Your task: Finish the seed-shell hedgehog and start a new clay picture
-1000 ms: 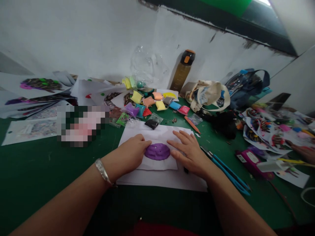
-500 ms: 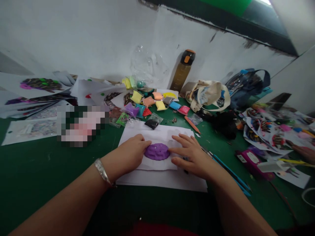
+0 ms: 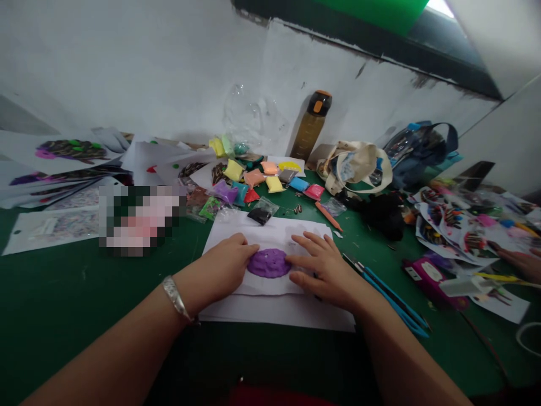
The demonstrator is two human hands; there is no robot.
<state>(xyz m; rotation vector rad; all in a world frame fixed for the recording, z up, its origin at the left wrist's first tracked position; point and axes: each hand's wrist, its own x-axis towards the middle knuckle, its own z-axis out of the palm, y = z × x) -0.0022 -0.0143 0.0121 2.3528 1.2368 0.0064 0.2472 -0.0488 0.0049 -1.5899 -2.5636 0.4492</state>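
Clay: the purple clay (image 3: 269,265) lies as a flattened, dented patch at the centre of the clock, on white paper (image 3: 274,309) over the green table (image 3: 105,316); 12 o'clock points to the wall.
Left hand: your left hand (image 3: 222,265) sits at 9 o'clock, thumb tip at the clay's 10 o'clock edge; its other fingers are mostly hidden, so I cannot tell whether they pinch.
Bracelet: a silver bracelet (image 3: 175,296) circles your left wrist at 8 o'clock.
Right hand: your right hand (image 3: 327,270) is at 3 o'clock, fingers spread, its index tip at the clay's near rim on that side.
Packets: a black packet (image 3: 260,213) lies at 12 o'clock by the paper's far edge, coloured packets (image 3: 253,179) beyond it.
Tools: an orange stick (image 3: 329,216) lies at 2 o'clock; blue tools (image 3: 395,299) lie between 3 and 4.
Bottle: your bottle (image 3: 310,129) stands between 12 and 1.
Neighbour: another person's hand (image 3: 518,263) shows well apart, at 3.
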